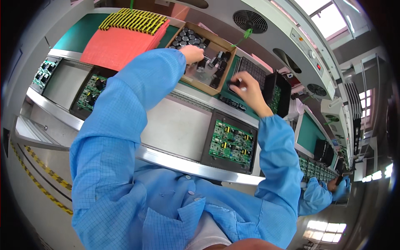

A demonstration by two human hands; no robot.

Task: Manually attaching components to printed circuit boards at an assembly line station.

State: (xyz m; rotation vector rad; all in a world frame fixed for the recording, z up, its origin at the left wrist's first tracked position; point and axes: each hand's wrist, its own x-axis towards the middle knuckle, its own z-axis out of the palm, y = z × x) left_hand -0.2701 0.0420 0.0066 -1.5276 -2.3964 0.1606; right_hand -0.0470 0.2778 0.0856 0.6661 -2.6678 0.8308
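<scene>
My left hand (193, 54) reaches into a shallow cardboard box (230, 68), its fingers curled together among loose black parts. Whatever those fingers hold is hidden. Round capacitors (186, 37) with silvery tops stand packed in the far left of the box, and several darker ones lie scattered at its right. To the right of the box, my right hand (249, 90) pinches a small black capacitor (234, 83) between thumb and fingers. Below that hand, a row of black parts (232, 103) lies on the green bench. Nearer me, green circuit boards (231, 143) sit in a dark frame on the conveyor.
Pink foam sheets (121, 46) with yellow-and-black strips (134, 21) on top lie at far left. Another framed board (91, 92) sits on the conveyor's left. A black bin (283, 93) and a dark grid tray (254, 71) stand right. A co-worker's sleeve (315, 198) shows farther right.
</scene>
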